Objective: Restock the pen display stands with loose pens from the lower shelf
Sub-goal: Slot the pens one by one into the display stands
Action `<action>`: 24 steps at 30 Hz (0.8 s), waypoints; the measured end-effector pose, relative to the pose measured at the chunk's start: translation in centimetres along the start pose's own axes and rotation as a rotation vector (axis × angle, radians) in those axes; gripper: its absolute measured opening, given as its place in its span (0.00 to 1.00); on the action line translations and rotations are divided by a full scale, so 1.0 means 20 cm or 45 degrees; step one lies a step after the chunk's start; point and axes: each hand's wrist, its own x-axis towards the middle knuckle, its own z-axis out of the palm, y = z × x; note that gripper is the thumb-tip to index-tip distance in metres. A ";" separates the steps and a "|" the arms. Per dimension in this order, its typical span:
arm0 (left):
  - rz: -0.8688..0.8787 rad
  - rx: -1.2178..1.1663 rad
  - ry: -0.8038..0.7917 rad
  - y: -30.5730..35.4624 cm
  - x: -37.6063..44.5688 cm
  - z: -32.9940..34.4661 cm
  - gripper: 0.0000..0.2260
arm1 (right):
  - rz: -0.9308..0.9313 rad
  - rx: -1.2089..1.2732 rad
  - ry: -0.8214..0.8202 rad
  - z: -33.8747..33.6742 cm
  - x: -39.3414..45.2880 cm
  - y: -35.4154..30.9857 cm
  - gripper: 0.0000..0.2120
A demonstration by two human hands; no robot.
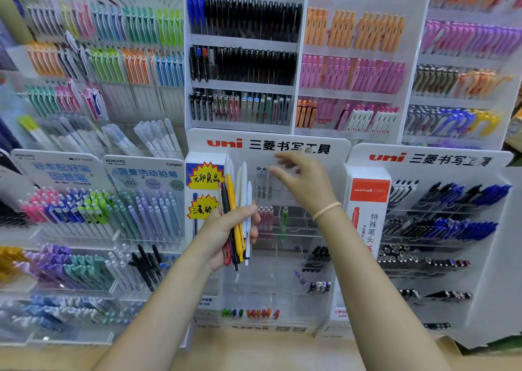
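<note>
1. Gripping a bundle of loose pens point(236, 218), the left hand point(226, 229) is raised in front of the middle display stand point(268, 144), palm turned inward, fingers and thumb curled round the barrels.
2. Within the bundle, white, yellow, black and red pens stand nearly upright, their upper ends rising above the fingers and their lower ends hanging below the palm.
3. Higher and to the right, the right hand point(302, 181) hovers before the stand's top row, fingers loosely spread and slightly bent, holding nothing; a pale band point(326, 210) circles its wrist.
4. Just left of those fingertips, two clear pens point(261, 178) sit in an upper slot, with vacant clear compartments beside and below them.
5. Lower down, the stand holds pinkish pens point(265, 215), one green pen point(284, 221), a cluster of black pens point(317, 255) at the right edge, and a row of coloured caps point(250, 312) near the base.
6. Both forearms reach up from the bottom edge, apart from each other, above the tan bench point(268, 353).
7. Neighbouring stands press close on both sides: pastel pens at left point(99, 212), blue and black pens at right point(452, 215).
</note>
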 end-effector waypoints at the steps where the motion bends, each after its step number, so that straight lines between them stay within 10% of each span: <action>1: -0.005 0.007 -0.003 0.00 -0.01 0.00 0.12 | -0.042 0.022 0.130 0.00 -0.03 -0.02 0.11; 3: -0.025 0.020 -0.011 0.01 -0.03 -0.01 0.12 | -0.015 0.176 0.211 0.01 -0.09 -0.06 0.05; 8: -0.150 0.129 -0.117 -0.02 -0.12 -0.08 0.06 | 0.394 0.657 -0.400 0.08 -0.34 -0.17 0.08; 17: -0.248 0.157 -0.079 0.01 -0.50 -0.51 0.13 | 0.611 0.833 -0.266 0.48 -0.63 -0.51 0.07; 24: -0.216 -0.028 0.360 0.15 -0.99 -1.40 0.10 | 0.882 0.985 0.022 1.07 -0.84 -1.08 0.08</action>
